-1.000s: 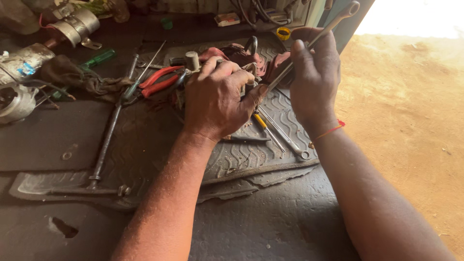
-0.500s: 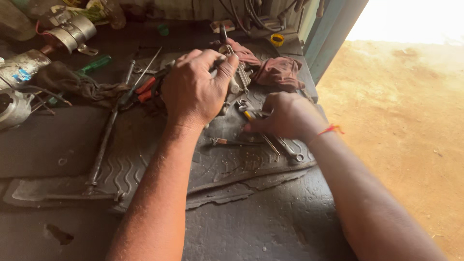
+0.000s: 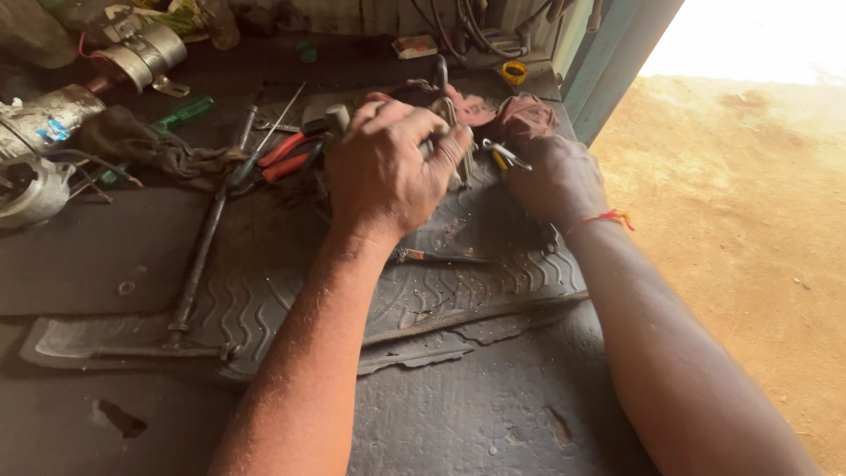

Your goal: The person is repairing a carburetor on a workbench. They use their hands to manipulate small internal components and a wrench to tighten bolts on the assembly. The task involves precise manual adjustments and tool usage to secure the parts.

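Note:
My left hand [image 3: 388,172] is curled over a bunch of grey metal tools [image 3: 448,123] at the far side of a ribbed black rubber mat [image 3: 352,304]. My right hand [image 3: 557,183], with a red thread at the wrist, rests on the mat's right side. It grips a small yellow-handled tool [image 3: 502,157] whose metal tip pokes out to the left. A dark reddish cloth [image 3: 520,110] lies just beyond it. The two hands are close together but apart.
Red-handled pliers [image 3: 286,154], a long metal bar [image 3: 203,242] and a thin screwdriver [image 3: 436,258] lie on the mat. A green-handled screwdriver [image 3: 187,112] and metal cylinders [image 3: 141,55] sit far left. A blue door post [image 3: 608,66] and sandy ground [image 3: 749,229] are on the right.
My right hand came down from holding a long thin tool up high and now grips the yellow-handled tool on the mat. My left hand stayed over the tool pile, shifting slightly.

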